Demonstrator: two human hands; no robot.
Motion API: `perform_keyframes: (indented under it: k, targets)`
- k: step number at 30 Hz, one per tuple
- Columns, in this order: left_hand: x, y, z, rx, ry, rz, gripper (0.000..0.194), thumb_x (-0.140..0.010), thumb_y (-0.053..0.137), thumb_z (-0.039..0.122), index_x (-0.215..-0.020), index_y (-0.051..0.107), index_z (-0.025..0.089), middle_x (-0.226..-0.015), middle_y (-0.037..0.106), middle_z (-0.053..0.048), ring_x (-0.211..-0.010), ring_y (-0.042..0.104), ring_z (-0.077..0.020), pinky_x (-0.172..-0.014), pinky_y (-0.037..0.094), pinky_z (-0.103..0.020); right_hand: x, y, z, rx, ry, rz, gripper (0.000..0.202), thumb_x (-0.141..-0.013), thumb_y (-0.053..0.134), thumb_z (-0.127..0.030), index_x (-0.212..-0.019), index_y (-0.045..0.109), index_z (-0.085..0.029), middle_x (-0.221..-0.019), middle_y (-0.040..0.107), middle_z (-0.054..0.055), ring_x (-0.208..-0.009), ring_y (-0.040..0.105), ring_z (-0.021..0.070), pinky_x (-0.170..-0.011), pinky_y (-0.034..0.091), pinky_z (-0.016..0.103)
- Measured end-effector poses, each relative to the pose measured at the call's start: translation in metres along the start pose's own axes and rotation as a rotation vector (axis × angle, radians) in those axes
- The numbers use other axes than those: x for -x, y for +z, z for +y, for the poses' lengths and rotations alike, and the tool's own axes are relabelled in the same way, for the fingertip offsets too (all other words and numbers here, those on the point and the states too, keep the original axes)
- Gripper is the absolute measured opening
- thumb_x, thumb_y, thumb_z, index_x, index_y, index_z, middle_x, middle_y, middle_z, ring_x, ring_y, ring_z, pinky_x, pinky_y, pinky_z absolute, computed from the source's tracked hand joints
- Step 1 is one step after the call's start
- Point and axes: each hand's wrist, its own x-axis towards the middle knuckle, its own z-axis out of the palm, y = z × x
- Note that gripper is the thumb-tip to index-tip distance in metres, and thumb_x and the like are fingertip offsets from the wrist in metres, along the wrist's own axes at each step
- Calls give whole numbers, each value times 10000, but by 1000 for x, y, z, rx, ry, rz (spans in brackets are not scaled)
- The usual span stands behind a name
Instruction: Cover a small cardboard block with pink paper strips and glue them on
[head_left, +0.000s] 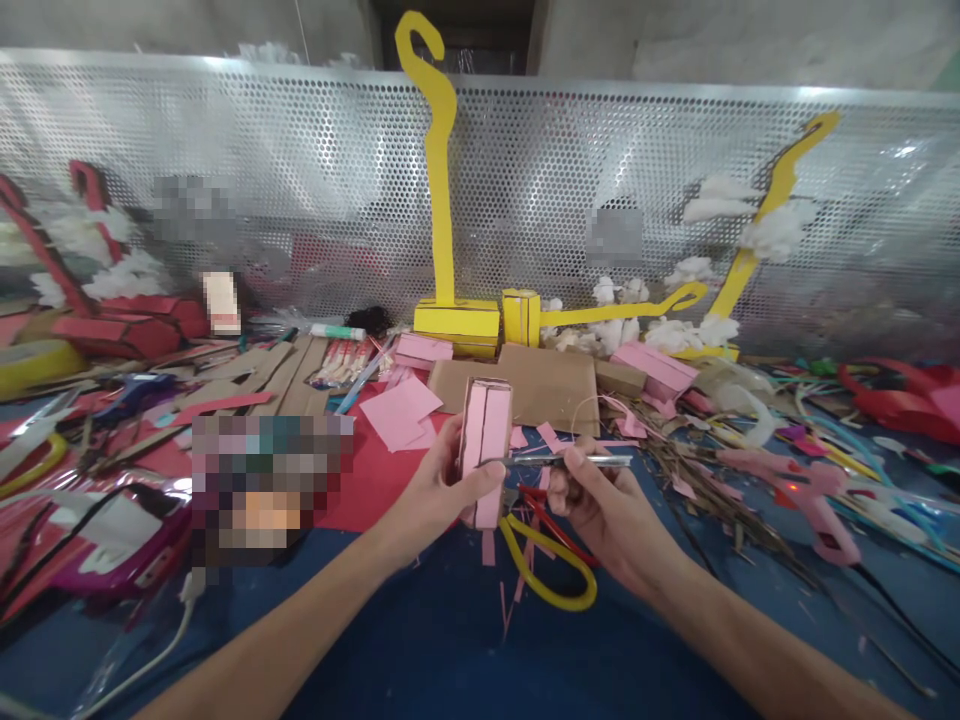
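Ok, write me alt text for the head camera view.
A person's left hand holds a small pink-faced cardboard box while the right hand holds a slim silver metal tool pointed toward it. They work above a cluttered blue tabletop. Behind, a tall yellow hook-topped form stands before a silver perforated metal screen.

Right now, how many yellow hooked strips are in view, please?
3: an upright strip at back centre, a sideways strip right of it, a leaning strip farther right. Clutter may hide others.
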Motion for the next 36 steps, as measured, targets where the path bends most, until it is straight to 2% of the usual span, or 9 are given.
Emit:
perform_keyframes:
  k: [3, 8, 13, 20, 24, 27, 30, 36]
  targets:
    - [-1, -1, -2, -47, 50, 17, 558, -881, 746, 392, -1376, 528, 253, -1317, 645, -85, -1190, 597, -259, -990, 481, -338, 0, 0, 3, 11, -1, -8, 262, -867, 809, -380, -816, 615, -212, -681, 716, -14, -585, 663, 108, -615, 543, 217]
    - [0, -2, 1, -108, 111, 3, 567, -887, 728, 435, -1378, 524, 240, -1230, 667, -67, -1167, 586, -250, -1001, 478, -341, 0, 1, 5, 2, -18, -23, 234, -874, 802, -367, -816, 633, -216, -675, 713, -17, -584, 658, 112, -626, 548, 224]
    - [-1, -3, 1, -129, 94, -13, 540, -891, 720, 449, -1354, 539, 240, -1237, 670, -79, -1159, 596, -257, -991, 481, -358, -1, -2, 2, -24, -2, -28, 178, -877, 798, -353, -834, 695, -214, -674, 710, -14, -586, 656, 108, -609, 543, 211]
    - [0, -1, 2, -51, 17, -59, 607, -827, 791, 444, -1332, 527, 234, -1371, 628, -104, -1224, 590, -281, -1007, 483, -381, -2, -7, 0, -27, -3, 0, 189, -911, 764, -350, -973, 795, -174, -729, 750, 26, -653, 688, 112, -656, 572, 205]
    - [1, 1, 5, -59, -1, -30, 612, -810, 796, 495, -1294, 541, 220, -1299, 662, -111, -1181, 614, -281, -962, 503, -370, -2, -7, 1, -31, -7, 6, 202, -918, 757, -349, -1010, 804, -174, -768, 768, 34, -694, 704, 112, -680, 576, 197]
    - [2, 0, 2, -62, 7, 6, 590, -836, 764, 520, -1298, 553, 219, -1265, 677, -114, -1185, 615, -286, -972, 503, -384, -1, -5, 1, -28, -1, -8, 212, -896, 782, -366, -995, 809, -180, -758, 769, 34, -685, 704, 110, -681, 575, 196]
    - [3, -2, -2, -50, 11, 31, 593, -860, 746, 498, -1359, 542, 249, -1330, 653, -108, -1230, 600, -297, -1004, 499, -407, 1, -2, 2, -31, 0, -14, 219, -872, 805, -375, -980, 811, -185, -751, 768, 33, -684, 706, 110, -676, 569, 193]
    - [4, -4, -3, -97, 61, 23, 517, -903, 708, 466, -1362, 557, 281, -1322, 658, -76, -1224, 601, -269, -1032, 483, -390, 1, -1, 4, -10, -3, -19, 224, -878, 797, -381, -994, 811, -189, -762, 770, 33, -689, 706, 113, -671, 564, 197]
